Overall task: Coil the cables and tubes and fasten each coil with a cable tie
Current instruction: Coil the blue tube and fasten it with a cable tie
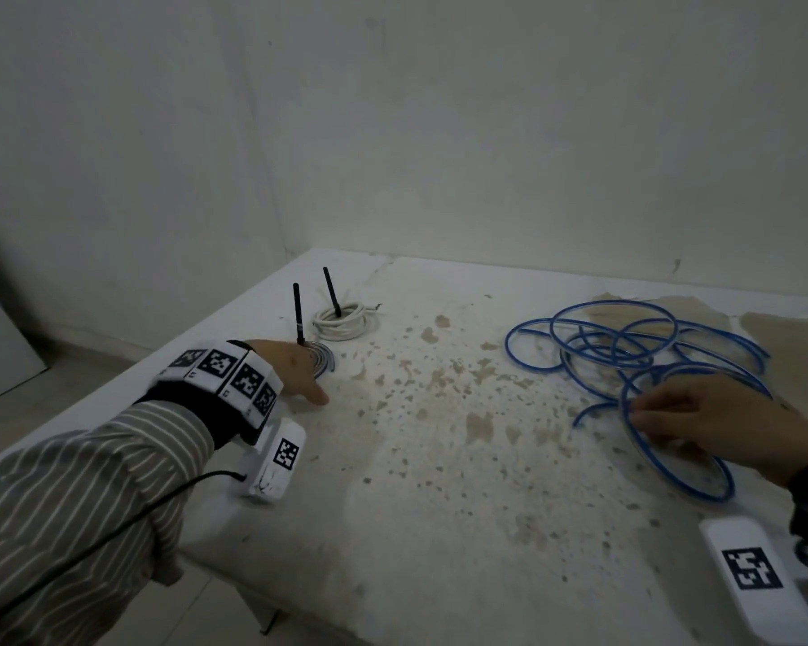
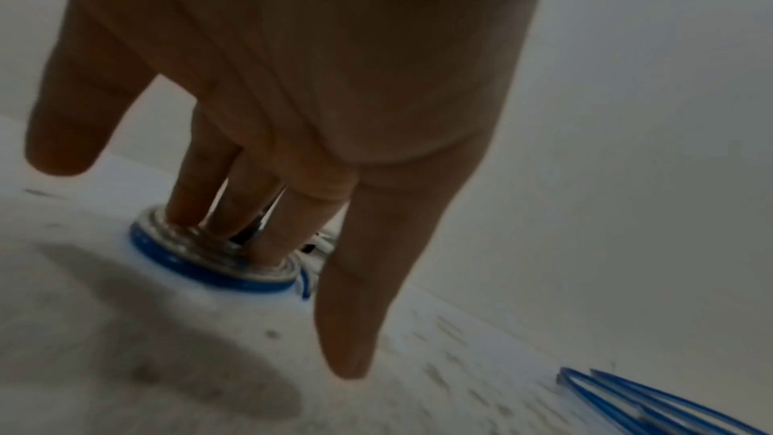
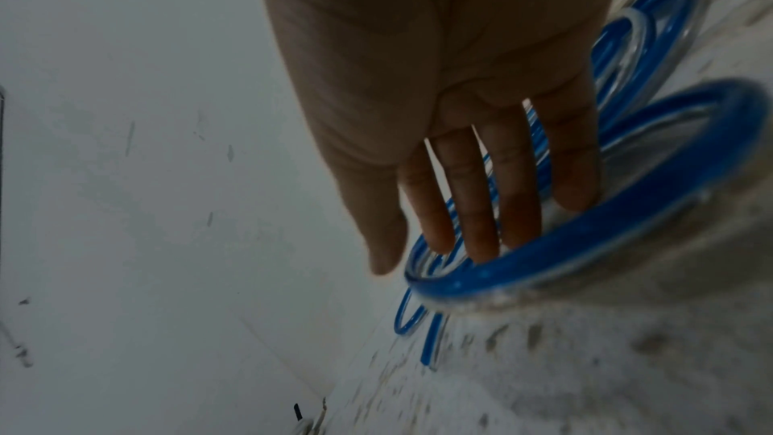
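Note:
A small tied coil of clear and blue tube (image 1: pixel 324 359) (image 2: pixel 196 263) lies at the table's far left, a black cable tie (image 1: pixel 297 314) standing up from it. My left hand (image 1: pixel 295 370) (image 2: pixel 267 177) rests straight fingers on this coil. Just behind it sits a white cable coil (image 1: pixel 345 322) with its own upright black tie (image 1: pixel 332 291). On the right sprawls a loose tangle of blue tube (image 1: pixel 635 347) (image 3: pixel 585 243). My right hand (image 1: pixel 700 417) (image 3: pixel 472 197) lies on its near loops with fingers extended, holding nothing.
The table (image 1: pixel 439 459) is white and stained, with its left edge (image 1: pixel 169 356) dropping to the floor. A pale wall (image 1: pixel 439 132) stands right behind the table. Tracker boxes are strapped to both wrists.

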Motion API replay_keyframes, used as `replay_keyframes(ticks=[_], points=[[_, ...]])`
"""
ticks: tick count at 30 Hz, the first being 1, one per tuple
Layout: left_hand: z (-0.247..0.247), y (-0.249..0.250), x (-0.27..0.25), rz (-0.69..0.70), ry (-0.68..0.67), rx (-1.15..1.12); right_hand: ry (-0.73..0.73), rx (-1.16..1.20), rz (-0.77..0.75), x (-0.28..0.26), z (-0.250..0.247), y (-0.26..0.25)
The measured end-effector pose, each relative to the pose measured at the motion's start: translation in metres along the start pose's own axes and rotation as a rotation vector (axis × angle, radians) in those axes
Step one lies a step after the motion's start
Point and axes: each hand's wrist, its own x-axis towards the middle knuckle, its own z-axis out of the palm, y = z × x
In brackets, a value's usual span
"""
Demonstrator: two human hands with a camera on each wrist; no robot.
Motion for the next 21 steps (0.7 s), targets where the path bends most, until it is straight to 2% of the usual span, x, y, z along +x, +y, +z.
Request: replay_keyframes(ticks=[4,7,12,14,16,18,21], points=[[0.007,-0.002,0.001,-0.047,0.027,0.072,-0.065,-0.044,0.007,-0.005,-0.001,-0.005],[0.001,0.008,0.002,-0.060,0.036,0.028,-0.080,-0.136,0.029,-0.007,-0.003,-0.005],[-0.011,0.038,-0.003,0.044,0.092,-0.122,-0.097,-0.264,0.011,-0.014,-0.014,-0.008],[-0.018,0.062,-0.012,0.171,0.094,-0.161,-0.077,-0.303,-0.038,-0.015,-0.020,-0.009],[-0.023,0.095,-0.027,0.336,0.080,-0.199,-0.046,-0.217,-0.068,-0.018,-0.025,-0.011],[-0.023,0.132,-0.044,0.484,0.045,-0.222,-0.010,0.018,-0.057,-0.021,-0.028,-0.015],[-0.010,0.191,-0.065,0.625,-0.055,-0.233,0.055,0.311,-0.046,-0.026,-0.029,-0.023]])
